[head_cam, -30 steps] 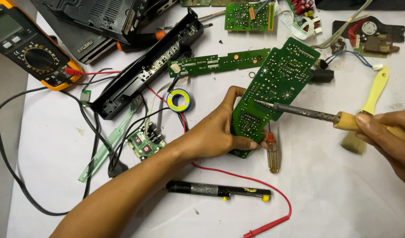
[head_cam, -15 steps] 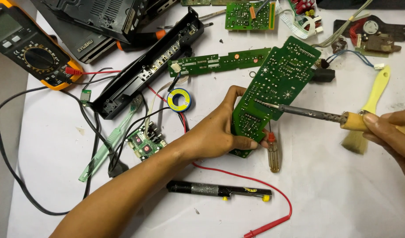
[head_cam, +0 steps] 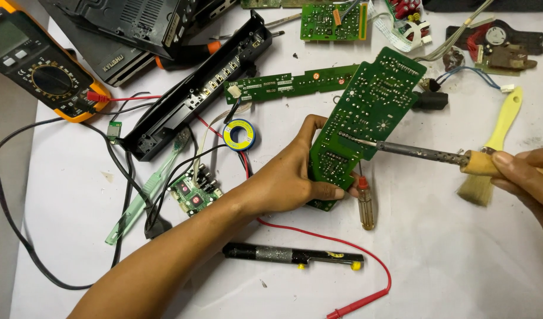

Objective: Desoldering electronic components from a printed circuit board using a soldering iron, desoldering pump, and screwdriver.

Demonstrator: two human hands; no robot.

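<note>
The left hand (head_cam: pixel 286 180) grips the lower edge of a green circuit board (head_cam: pixel 366 112), held tilted at centre above the white table (head_cam: pixel 448 260). From three o'clock, the right hand (head_cam: pixel 528 177) closes around a soldering iron (head_cam: pixel 425 153), its tip apparently touching the board. A small screwdriver (head_cam: pixel 366 204) lies at the board's six o'clock.

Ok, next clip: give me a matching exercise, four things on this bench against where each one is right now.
Things:
1. large green circuit board
2. soldering iron
3. yellow-handled brush
4. multimeter

Places:
A. top left corner of the table
B. held in the right hand, tip on the board
C. gripped at its lower end by the left hand
D. lying on the table just behind the right hand

Pairs: 1-C, 2-B, 3-D, 4-A
</note>
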